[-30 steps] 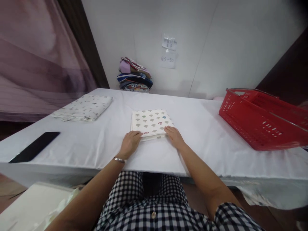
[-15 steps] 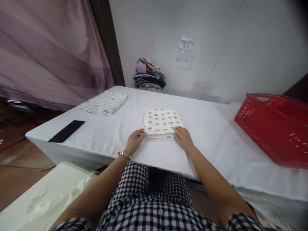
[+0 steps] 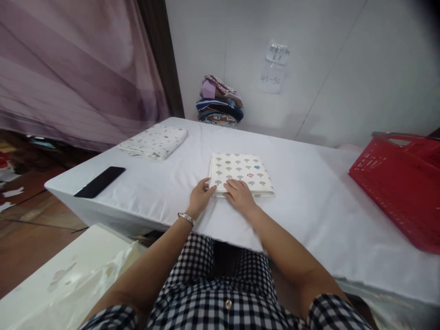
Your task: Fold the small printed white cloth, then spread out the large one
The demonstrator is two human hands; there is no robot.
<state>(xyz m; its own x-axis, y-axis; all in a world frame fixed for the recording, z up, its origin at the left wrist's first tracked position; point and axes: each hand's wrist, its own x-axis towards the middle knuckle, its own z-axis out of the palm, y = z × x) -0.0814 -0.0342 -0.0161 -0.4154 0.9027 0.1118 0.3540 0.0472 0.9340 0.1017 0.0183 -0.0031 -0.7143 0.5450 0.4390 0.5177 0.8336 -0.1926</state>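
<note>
Touching the near left corner of a folded white cloth printed with rows of grey mushroom shapes (image 3: 244,169), the left hand (image 3: 200,196) comes in from the lower left, with its thumb on the near edge and its fingers along the left side. Whether thumb and fingers are clamped on the fabric, I cannot tell. The right hand (image 3: 239,196) lies on the near edge, just beside the left one, its fingers flat over the top layer; whether it grips from below cannot be told either. The two hands are close but apart. The cloth lies flat around the middle of the frame, squared into a neat block, with a few green, blue and red motifs among the grey ones.

Beneath it spreads a long table draped in smooth white fabric (image 3: 309,206). Toward the upper left of the frame lies a second folded white cloth with small dark prints (image 3: 156,141), and nearer the left edge a flat black rectangular object (image 3: 100,182). A stack of folded multicoloured textiles (image 3: 220,105) sits upper centre, against a plain pale wall (image 3: 326,41) that carries white paper notes, the lower one reading "45-50" (image 3: 271,79). A red plastic basket with slotted sides (image 3: 395,192) stands at the right edge, partly cut off. A silvery bracelet (image 3: 186,218) circles the left wrist.
</note>
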